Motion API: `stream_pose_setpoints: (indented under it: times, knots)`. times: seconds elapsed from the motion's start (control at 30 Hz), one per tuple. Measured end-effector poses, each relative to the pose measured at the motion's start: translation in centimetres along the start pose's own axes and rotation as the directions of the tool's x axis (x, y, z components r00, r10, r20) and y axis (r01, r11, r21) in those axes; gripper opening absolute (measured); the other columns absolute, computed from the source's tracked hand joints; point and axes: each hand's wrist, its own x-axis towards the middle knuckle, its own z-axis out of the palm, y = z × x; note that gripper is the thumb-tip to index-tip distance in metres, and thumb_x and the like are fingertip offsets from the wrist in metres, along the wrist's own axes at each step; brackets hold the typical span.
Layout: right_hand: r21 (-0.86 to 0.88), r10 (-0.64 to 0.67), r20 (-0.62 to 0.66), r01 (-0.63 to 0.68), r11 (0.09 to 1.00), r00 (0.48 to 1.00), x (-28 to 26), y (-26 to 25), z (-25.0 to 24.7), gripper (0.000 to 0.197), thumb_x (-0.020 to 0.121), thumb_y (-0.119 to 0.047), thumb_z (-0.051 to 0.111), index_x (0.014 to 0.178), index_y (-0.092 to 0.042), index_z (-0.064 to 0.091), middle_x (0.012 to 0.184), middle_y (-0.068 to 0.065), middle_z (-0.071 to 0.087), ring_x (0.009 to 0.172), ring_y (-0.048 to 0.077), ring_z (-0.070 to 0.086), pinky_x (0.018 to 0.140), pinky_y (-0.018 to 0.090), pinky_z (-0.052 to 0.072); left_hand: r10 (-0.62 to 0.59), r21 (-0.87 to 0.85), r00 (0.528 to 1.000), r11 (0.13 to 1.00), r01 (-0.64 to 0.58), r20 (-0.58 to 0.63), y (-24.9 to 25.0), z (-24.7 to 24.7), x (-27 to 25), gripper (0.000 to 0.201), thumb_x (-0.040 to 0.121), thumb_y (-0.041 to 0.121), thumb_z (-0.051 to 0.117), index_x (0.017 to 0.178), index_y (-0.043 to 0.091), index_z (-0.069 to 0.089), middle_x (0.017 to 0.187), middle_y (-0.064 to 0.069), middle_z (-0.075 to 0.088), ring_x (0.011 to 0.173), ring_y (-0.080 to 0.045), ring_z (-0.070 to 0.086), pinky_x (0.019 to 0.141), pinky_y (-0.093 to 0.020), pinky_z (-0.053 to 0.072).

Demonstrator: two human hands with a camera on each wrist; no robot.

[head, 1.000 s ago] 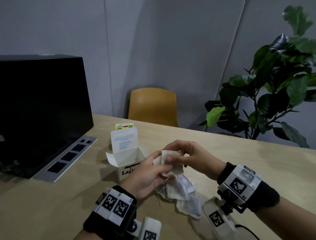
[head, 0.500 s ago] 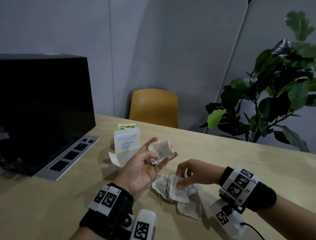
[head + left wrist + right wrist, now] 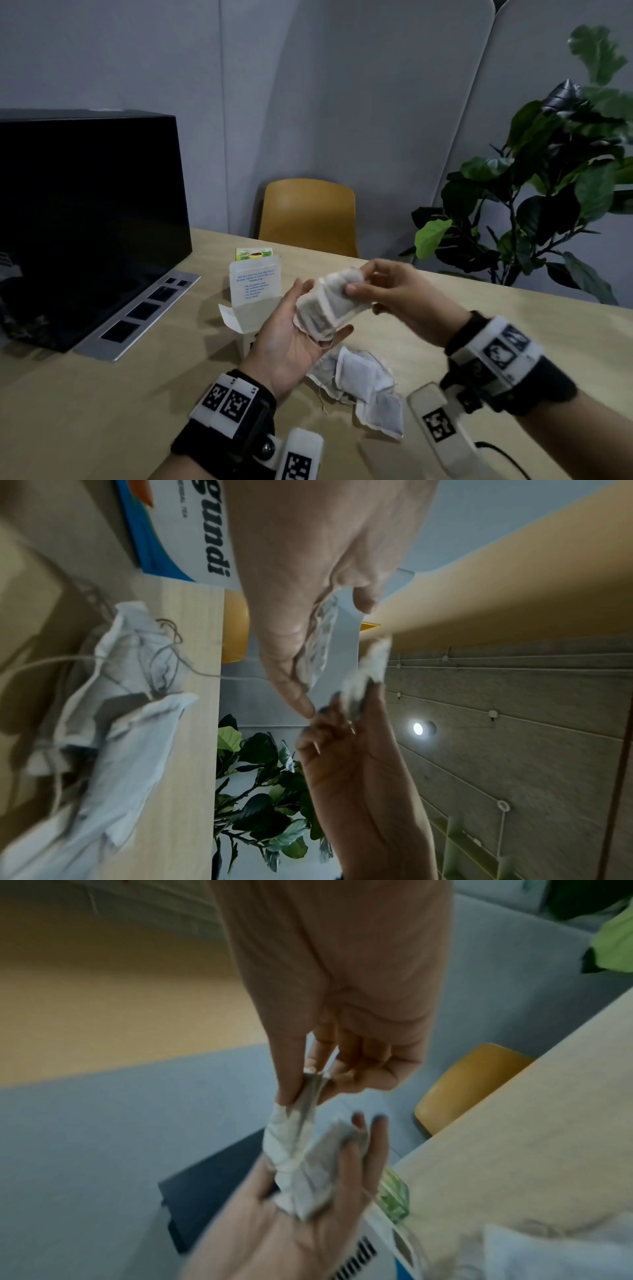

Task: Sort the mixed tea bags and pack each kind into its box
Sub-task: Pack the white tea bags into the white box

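Observation:
My left hand [image 3: 291,329] is raised palm up and holds a small stack of white tea bags [image 3: 320,313] between fingers and thumb. My right hand [image 3: 358,281] meets it from the right and pinches one tea bag [image 3: 301,1123] by its top edge against that stack. More loose white tea bags [image 3: 364,385] with tangled strings lie in a pile on the wooden table [image 3: 102,411], just below both hands. An open white tea box [image 3: 251,310], lid flap up, stands right behind my left hand. A green tea box [image 3: 254,253] lies beyond it.
A large black case [image 3: 85,212] on a silver base [image 3: 137,315] fills the table's left side. A yellow chair [image 3: 308,216] stands at the far edge and a leafy plant [image 3: 548,192] at the right. Bare table shows at the front left and the right.
My right hand has lifted off the pile on the table with a tea bag and brought it up to the bags in my left hand. The left hand has stayed raised.

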Motion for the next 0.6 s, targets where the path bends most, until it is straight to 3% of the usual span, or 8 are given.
stream_pose_setpoints:
  times: [0.07, 0.17, 0.3, 0.37, 0.47, 0.53, 0.6]
  knots:
    - [-0.138, 0.008, -0.039, -0.013, 0.990, 0.999, 1.0, 0.9, 1.6, 0.020, 0.072, -0.024, 0.076, 0.081, -0.018, 0.059, 0.086, 0.006, 0.065, 0.065, 0.012, 0.055, 0.053, 0.018, 0.041, -0.014, -0.008, 0.997, 1.000, 0.015, 0.069, 0.0, 0.0, -0.2, 0.056, 0.086, 0.046, 0.049, 0.133, 0.016, 0.046, 0.128, -0.020, 0.059, 0.114, -0.034, 0.059, 0.090, -0.048, 0.050]
    - [-0.365, -0.051, -0.147, -0.006, 0.931, 0.988, 1.8, 1.9, 2.6, 0.034, 0.073, -0.033, 0.076, 0.100, -0.020, 0.058, 0.092, -0.002, 0.062, 0.069, 0.009, 0.055, 0.057, 0.019, 0.046, -0.007, -0.017, 0.991, 1.000, 0.010, 0.131, 0.1, 0.0, -0.3, 0.059, 0.085, 0.047, 0.050, 0.133, 0.013, 0.044, 0.132, -0.020, 0.055, 0.120, -0.034, 0.054, 0.103, -0.049, 0.040]
    - [-0.437, -0.118, -0.123, 0.053, 0.898, 0.985, 1.7, 2.0, 3.0, 0.036, 0.075, -0.036, 0.073, 0.104, -0.021, 0.059, 0.096, -0.003, 0.066, 0.073, 0.007, 0.056, 0.065, 0.023, 0.049, -0.007, -0.019, 0.992, 1.000, 0.009, 0.125, 0.3, -0.1, -0.2, 0.064, 0.090, 0.048, 0.046, 0.141, 0.011, 0.036, 0.140, -0.023, 0.045, 0.130, -0.036, 0.044, 0.114, -0.050, 0.023]
    - [-0.452, -0.191, -0.069, 0.141, 0.881, 0.979, 1.6, 1.6, 3.1, 0.028, 0.074, -0.034, 0.074, 0.098, -0.025, 0.063, 0.091, -0.009, 0.066, 0.077, 0.010, 0.057, 0.069, 0.027, 0.050, -0.029, 0.027, 0.993, 0.999, 0.026, 0.116, 0.3, -0.1, -0.3, 0.067, 0.090, 0.052, 0.042, 0.140, 0.009, 0.038, 0.141, -0.022, 0.045, 0.129, -0.034, 0.045, 0.114, -0.049, 0.024]
    - [-0.425, -0.213, 0.003, 0.194, 0.884, 0.977, 1.6, 1.0, 3.0, 0.024, 0.076, -0.026, 0.073, 0.099, -0.025, 0.067, 0.089, -0.011, 0.060, 0.084, 0.016, 0.058, 0.071, 0.037, 0.057, -0.070, 0.077, 0.989, 0.995, 0.061, 0.128, 0.6, 0.0, -0.6, 0.061, 0.090, 0.050, 0.043, 0.133, 0.007, 0.048, 0.132, -0.020, 0.055, 0.119, -0.034, 0.055, 0.104, -0.050, 0.038]
    - [-0.438, -0.190, 0.059, 0.197, 0.877, 0.980, 1.6, 0.9, 3.0, 0.027, 0.082, -0.024, 0.067, 0.109, -0.021, 0.066, 0.100, -0.001, 0.055, 0.091, 0.020, 0.057, 0.073, 0.039, 0.058, -0.075, 0.121, 0.983, 0.991, 0.055, 0.169, 0.7, 0.0, -0.8, 0.046, 0.092, 0.031, 0.049, 0.130, 0.007, 0.049, 0.123, -0.021, 0.061, 0.112, -0.035, 0.060, 0.092, -0.052, 0.048]
    - [-0.486, -0.177, 0.115, 0.211, 0.848, 0.978, 1.6, 0.9, 2.9, 0.029, 0.091, -0.023, 0.055, 0.120, -0.022, 0.061, 0.109, 0.003, 0.050, 0.100, 0.022, 0.053, 0.082, 0.036, 0.055, -0.052, 0.161, 0.984, 0.987, 0.024, 0.173, 0.7, -0.1, -0.8, 0.045, 0.086, 0.010, 0.053, 0.131, 0.007, 0.046, 0.113, -0.021, 0.065, 0.104, -0.033, 0.065, 0.087, -0.054, 0.051]
